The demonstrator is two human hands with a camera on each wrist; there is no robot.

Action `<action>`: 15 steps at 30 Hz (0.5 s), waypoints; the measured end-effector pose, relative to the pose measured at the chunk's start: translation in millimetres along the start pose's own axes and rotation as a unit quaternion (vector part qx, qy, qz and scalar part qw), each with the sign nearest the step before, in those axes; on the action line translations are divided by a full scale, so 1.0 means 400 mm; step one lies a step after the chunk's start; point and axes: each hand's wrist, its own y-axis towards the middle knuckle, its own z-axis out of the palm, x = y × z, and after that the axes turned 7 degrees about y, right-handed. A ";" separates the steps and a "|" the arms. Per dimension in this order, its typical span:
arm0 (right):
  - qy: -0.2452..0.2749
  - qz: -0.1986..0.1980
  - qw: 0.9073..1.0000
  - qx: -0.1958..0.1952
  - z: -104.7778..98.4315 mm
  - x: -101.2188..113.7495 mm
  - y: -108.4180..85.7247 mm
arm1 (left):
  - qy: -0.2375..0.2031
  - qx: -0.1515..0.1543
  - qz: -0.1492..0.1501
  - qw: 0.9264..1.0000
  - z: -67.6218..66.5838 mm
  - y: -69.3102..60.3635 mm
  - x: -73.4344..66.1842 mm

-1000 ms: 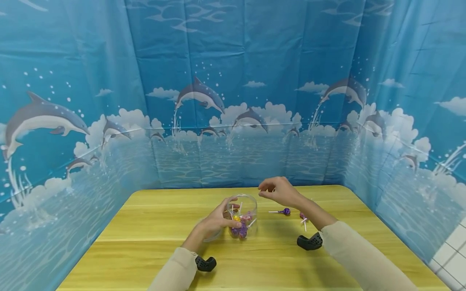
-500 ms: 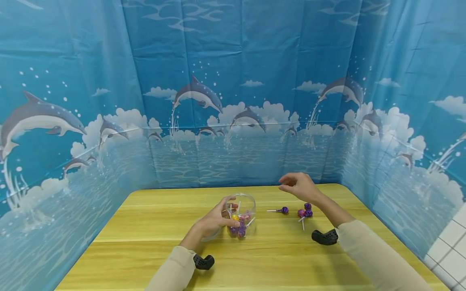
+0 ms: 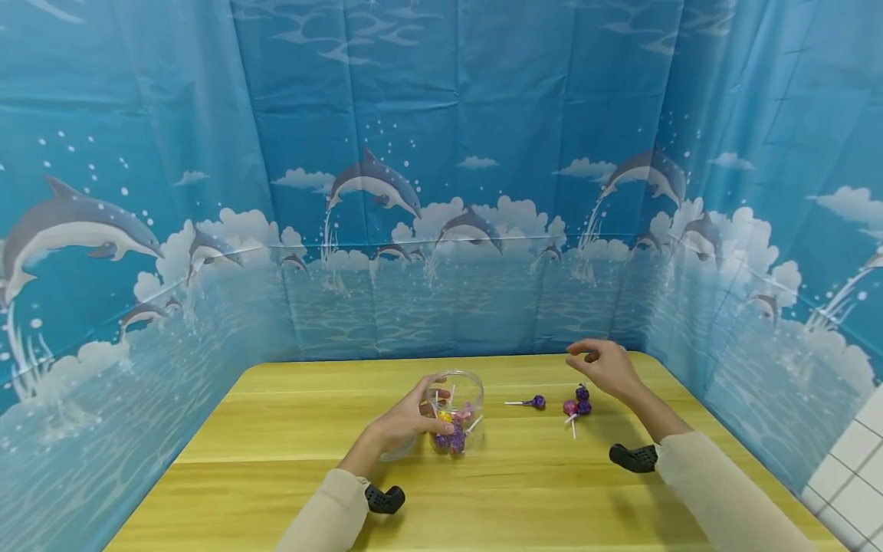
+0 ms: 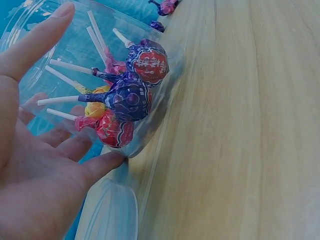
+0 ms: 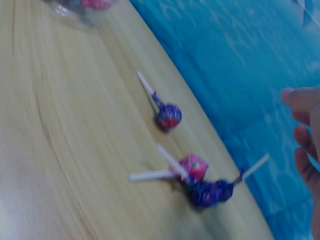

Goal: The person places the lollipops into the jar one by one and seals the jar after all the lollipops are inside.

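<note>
A dolphin-print curtain is hanging behind and beside a wood-grain table. The person's left hand is grasping a clear jar, its thumb and fingers curving around the wall. The right hand is hovering above the table's far right part, its fingers bending loosely and holding nothing. The jar is standing near the table's middle, and a translucent, lid-like round piece is lying just beside it, near the left hand. Inside the jar, wrapped lollipops are lying together: purple, red and yellow ones are showing, with pink behind. Near the right hand, a pink lollipop and two purple lollipops are clustering on the table. Between jar and cluster, a single purple lollipop is lying apart, its white stick pointing toward the jar.
</note>
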 end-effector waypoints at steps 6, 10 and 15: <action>0.035 0.094 0.995 0.003 0.016 -0.066 -0.031 | 0.015 0.003 0.003 1.000 0.000 0.005 -0.002; 0.052 0.102 0.993 -0.006 0.046 -0.116 -0.055 | 0.013 0.007 0.002 1.000 0.000 0.007 0.003; 0.033 0.072 0.996 -0.041 0.072 -0.137 -0.060 | 0.008 0.007 0.003 1.000 -0.006 0.006 0.008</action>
